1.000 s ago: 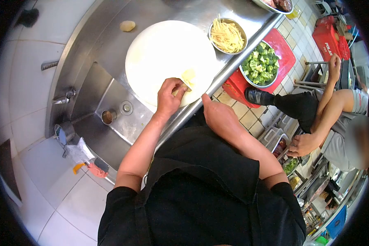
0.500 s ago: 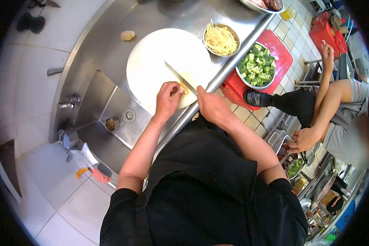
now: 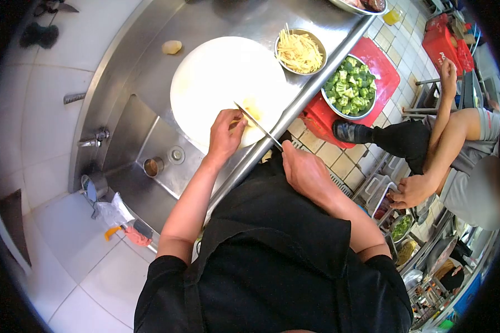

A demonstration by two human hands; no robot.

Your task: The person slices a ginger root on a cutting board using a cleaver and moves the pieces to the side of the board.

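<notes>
With my right hand (image 3: 305,171) gripping the knife (image 3: 266,132), my left hand (image 3: 225,133) pinches pale food (image 3: 253,105) on the round white board (image 3: 205,83); fingertips tucked clear of the edge should cut safest.

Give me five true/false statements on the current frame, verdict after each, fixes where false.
1. The right hand holds the knife. True.
2. The left hand is down in the sink. False: it is at the round white board.
3. The broccoli lies on the board. False: it is in a bowl on the red stool.
4. The pale strips are beside the broccoli in the same bowl. False: they have their own bowl.
5. A pale lump lies off the board. True.
</notes>
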